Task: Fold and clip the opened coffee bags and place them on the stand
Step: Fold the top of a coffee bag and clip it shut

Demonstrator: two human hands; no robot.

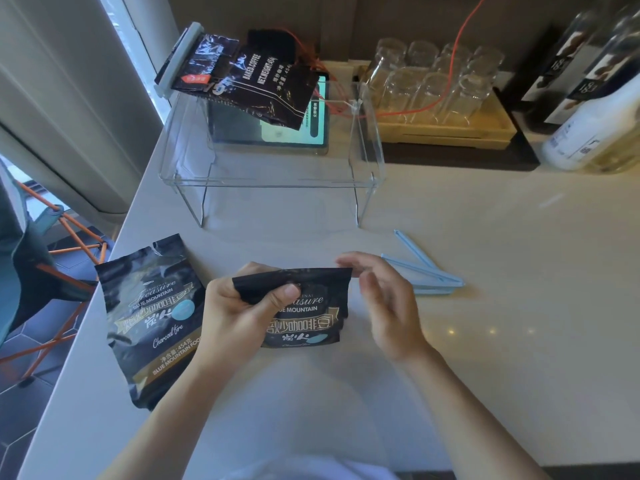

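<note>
A black coffee bag (308,318) lies in front of me with its top edge folded over. My left hand (235,317) pinches the folded left corner under the thumb. My right hand (384,303) hovers at the bag's right top corner, fingers spread, holding nothing. A second black coffee bag (152,320) lies flat to the left, its top torn and unfolded. A third, dark brown bag (249,81) with a pale clip (176,60) on it rests tilted on the clear acrylic stand (277,181). Two light-blue clips (422,268) lie on the counter to the right.
Behind the stand sits a tablet (294,133) with a lit screen. A wooden tray (446,128) holds several upturned glasses at the back right, with bottles (588,126) beyond. An orange cable (457,57) runs over the glasses. The counter's left edge drops to the floor.
</note>
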